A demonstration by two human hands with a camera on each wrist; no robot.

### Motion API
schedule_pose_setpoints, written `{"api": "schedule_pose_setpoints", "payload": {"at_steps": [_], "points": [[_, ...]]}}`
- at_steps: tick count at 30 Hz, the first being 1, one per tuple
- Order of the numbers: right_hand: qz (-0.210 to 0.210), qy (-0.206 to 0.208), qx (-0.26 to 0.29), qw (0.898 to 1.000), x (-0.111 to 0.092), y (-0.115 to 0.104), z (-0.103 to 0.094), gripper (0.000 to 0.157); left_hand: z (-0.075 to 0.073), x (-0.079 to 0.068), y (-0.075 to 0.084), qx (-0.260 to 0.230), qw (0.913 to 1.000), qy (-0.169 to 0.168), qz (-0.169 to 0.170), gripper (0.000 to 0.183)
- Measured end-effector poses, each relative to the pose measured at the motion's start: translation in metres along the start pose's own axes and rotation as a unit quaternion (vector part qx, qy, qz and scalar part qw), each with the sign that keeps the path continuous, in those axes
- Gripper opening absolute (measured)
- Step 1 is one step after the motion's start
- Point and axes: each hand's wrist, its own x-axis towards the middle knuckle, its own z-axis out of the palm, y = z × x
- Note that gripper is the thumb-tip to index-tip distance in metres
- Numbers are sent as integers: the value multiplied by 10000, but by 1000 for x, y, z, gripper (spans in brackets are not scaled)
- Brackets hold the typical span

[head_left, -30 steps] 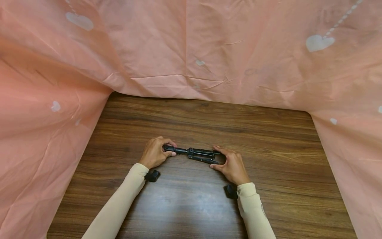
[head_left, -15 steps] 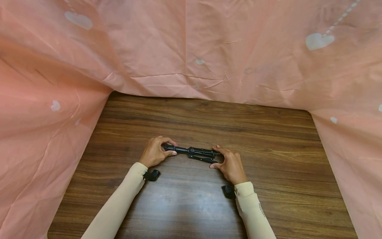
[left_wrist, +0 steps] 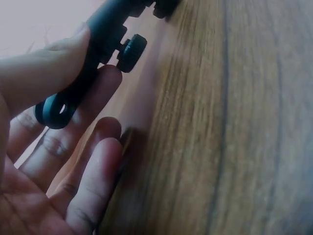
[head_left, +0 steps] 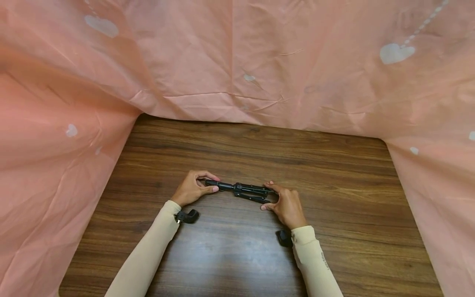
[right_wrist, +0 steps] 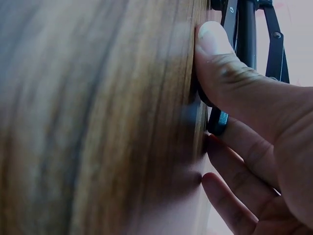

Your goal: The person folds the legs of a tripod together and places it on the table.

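A small black tripod [head_left: 250,190] lies lengthwise between both hands, low over the wooden table, its folded legs toward the right. My left hand [head_left: 189,189] pinches the head end between thumb and fingers. In the left wrist view, the thumb and a finger hold the tripod's dark rounded end [left_wrist: 58,110], and a ridged knob [left_wrist: 132,53] sticks out from its side. On the leg end, my right hand [head_left: 288,206] grips with thumb and fingers on opposite sides. The right wrist view shows the thumb over the legs [right_wrist: 248,34], partly hiding them.
The brown wood-grain table [head_left: 334,185] spreads around both hands. Pink cloth [head_left: 208,62] with pale hearts hangs along its back and sides. A black wrist camera [head_left: 190,216] sits at the left cuff, another wrist camera [head_left: 284,238] at the right.
My left hand has turned slightly and its grip on the tripod's head end has shifted, with the head end looking rotated. My right hand and the legs are almost still.
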Motion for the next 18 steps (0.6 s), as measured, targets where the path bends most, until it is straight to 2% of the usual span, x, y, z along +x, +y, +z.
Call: {"api": "schedule_pose_setpoints", "payload": {"at_steps": [9,14,16,18], "points": [[65,-63,52,9999,5,6,0,75,5,1,2,113,9998,64,-144,28],[95,-206,146,9996,-1,11,0,78,6,1,2,153,9999,-56,-28,30],[120,-294,228,9992,-4,12,-2,81,7,1,3,382,9991,-43,163,34],[172,-344,345,9987,-6,11,-7,82,9,-2,8,948,9947,118,369,42]]}}
